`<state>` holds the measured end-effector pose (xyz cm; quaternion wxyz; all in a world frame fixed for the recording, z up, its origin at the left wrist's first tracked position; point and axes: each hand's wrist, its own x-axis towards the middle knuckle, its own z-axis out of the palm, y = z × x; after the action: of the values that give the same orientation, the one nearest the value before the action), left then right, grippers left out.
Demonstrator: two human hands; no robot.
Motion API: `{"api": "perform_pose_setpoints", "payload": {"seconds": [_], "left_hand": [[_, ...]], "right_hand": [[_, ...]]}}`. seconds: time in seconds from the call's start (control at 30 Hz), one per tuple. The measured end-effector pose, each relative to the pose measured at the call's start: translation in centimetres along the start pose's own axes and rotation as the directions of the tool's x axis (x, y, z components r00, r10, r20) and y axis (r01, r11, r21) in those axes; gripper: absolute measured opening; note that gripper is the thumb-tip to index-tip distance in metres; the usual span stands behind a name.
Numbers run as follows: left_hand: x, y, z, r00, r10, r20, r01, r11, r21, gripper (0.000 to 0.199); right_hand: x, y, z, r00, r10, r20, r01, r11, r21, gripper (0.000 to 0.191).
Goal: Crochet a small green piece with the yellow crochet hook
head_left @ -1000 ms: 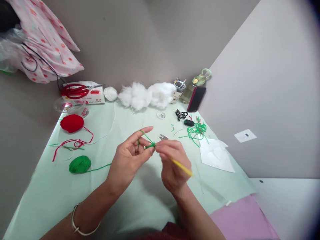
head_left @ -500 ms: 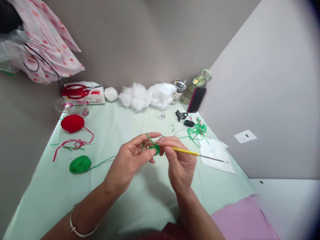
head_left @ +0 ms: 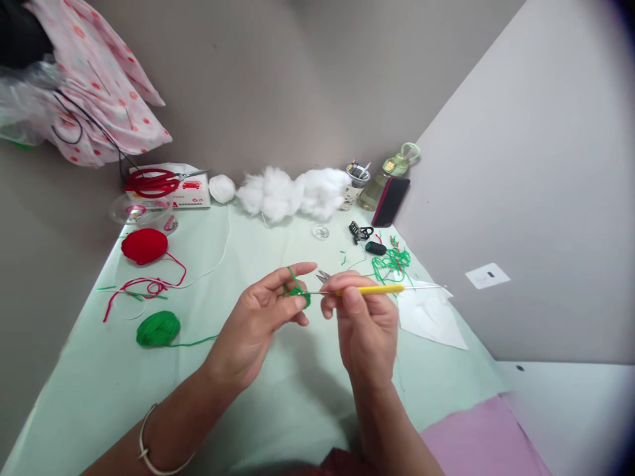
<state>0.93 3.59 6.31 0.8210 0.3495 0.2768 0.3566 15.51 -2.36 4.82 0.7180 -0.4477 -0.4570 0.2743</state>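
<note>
My left hand (head_left: 260, 317) pinches a small green crochet piece (head_left: 303, 297) between thumb and fingers, with green yarn looped over the raised index finger. My right hand (head_left: 367, 324) is closed round the yellow handle of a crochet hook (head_left: 380, 289). The hook's thin metal shaft runs left to the green piece, its tip hidden there. A second metal end sticks out to the right of the handle. From a green yarn ball (head_left: 159, 328) on the left, a strand leads to my left hand. Small metal blades (head_left: 323, 276) show just behind my right fingers.
Red yarn (head_left: 145, 246), red scissors (head_left: 153, 183) on a box, and a white ball (head_left: 221, 189) stand at the left. White stuffing (head_left: 292, 193) lies at the back. A bottle (head_left: 389, 175), phone (head_left: 391, 201), hair clip (head_left: 360, 231) and green yarn scraps (head_left: 391, 261) are at the right.
My right hand has moved right, away from the left, and the hook has turned nearer to level. Its shaft now shows between my hands. The left hand has hardly moved.
</note>
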Motion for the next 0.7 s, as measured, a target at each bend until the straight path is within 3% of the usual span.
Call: {"api": "perform_pose_setpoints", "payload": {"seconds": [0.17,0.3,0.53,0.7], "left_hand": [[-0.2,-0.5,0.2,0.999,0.049,-0.011,-0.048,0.996,0.077,0.033],[-0.1,-0.5,0.1,1.0,0.005,0.019,-0.006,1.0,0.029,0.042],[0.1,-0.4,-0.4,0.979,-0.123,0.163,0.147,0.978,-0.147,0.04],[0.1,-0.2,-0.5,0.981,-0.095,0.167,0.114,0.987,-0.112,0.036]], "right_hand": [[-0.3,0.6,0.4,0.999,-0.028,0.04,0.03,0.998,-0.064,0.016],[-0.3,0.5,0.5,1.0,-0.016,0.014,0.016,0.999,-0.051,0.015],[0.5,0.3,0.0,0.971,0.226,-0.084,-0.209,0.963,0.168,0.023],[1.0,0.2,-0.2,0.942,0.335,-0.034,-0.32,0.921,0.225,0.026]]}}
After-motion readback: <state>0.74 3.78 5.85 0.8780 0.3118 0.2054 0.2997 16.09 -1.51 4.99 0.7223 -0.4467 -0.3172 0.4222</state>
